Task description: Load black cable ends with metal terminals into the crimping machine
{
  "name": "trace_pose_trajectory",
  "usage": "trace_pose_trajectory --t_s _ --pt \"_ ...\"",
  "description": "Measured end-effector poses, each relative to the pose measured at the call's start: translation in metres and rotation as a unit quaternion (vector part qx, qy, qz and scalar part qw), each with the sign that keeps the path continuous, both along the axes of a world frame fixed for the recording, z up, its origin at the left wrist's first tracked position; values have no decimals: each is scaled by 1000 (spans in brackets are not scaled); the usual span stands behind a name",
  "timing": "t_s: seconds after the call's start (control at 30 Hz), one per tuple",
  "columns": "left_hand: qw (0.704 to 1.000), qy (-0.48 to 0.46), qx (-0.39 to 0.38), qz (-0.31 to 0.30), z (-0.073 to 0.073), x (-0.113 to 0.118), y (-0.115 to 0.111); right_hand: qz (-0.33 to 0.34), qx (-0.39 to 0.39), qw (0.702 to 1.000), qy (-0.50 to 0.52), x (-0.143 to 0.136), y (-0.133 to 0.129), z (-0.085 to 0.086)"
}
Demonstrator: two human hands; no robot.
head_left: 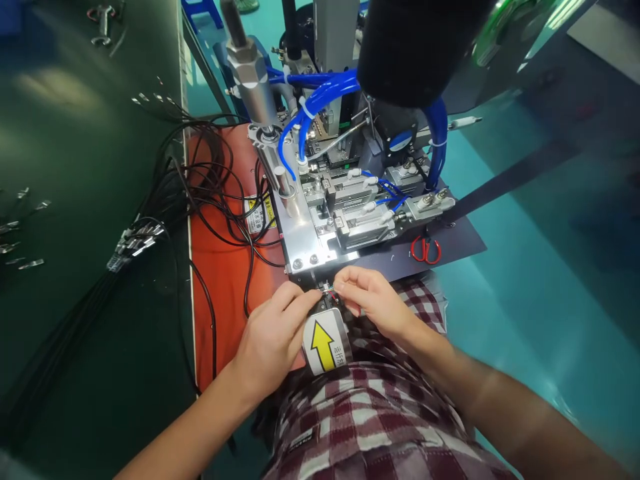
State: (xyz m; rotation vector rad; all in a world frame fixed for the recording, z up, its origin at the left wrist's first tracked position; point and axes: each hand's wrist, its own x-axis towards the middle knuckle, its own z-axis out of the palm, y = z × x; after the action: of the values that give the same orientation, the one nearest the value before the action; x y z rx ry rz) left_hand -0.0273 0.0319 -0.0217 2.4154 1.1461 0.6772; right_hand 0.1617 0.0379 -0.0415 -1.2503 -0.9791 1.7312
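My left hand (pixel 273 333) and my right hand (pixel 373 297) meet at the front of a metal machine (pixel 345 213). Between their fingertips are thin coloured wires (pixel 328 289), a red one among them, with a small whitish part. Thumb and forefinger of my left hand are closed on the wires from the left. My right hand pinches them from the right. The exact grip points are too small to make out. Just below the fingertips is a white plate with a yellow arrow (pixel 323 343).
Black cables (pixel 205 160) tangle over the orange mat (pixel 225 247) on the left. A bundle of cable ends (pixel 135 243) lies on the dark green table (pixel 100 347). Red-handled scissors (pixel 426 251) rest right of the machine. Blue air tubes (pixel 325 93) arch above, beside a black cylinder (pixel 415 53).
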Motion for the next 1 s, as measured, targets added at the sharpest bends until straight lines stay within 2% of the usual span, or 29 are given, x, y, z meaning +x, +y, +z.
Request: trace_pose_trajectory --t_s 0.1,0.27,0.47,0.77,1.0 --pt "996 49 71 -38 -7 -3 3 -1 -3 1000 -3 -2 3 -5" --pt "989 84 108 -50 -14 -6 5 2 -3 1000 -21 -1 4 -10" --pt "989 118 82 -40 -17 -5 4 8 -15 999 -39 -1 2 -16" --pt "990 119 66 -38 -19 -5 5 8 -12 998 -58 0 2 -16" --pt "990 122 53 -35 -21 -6 4 -12 27 997 -73 -2 -2 -18"
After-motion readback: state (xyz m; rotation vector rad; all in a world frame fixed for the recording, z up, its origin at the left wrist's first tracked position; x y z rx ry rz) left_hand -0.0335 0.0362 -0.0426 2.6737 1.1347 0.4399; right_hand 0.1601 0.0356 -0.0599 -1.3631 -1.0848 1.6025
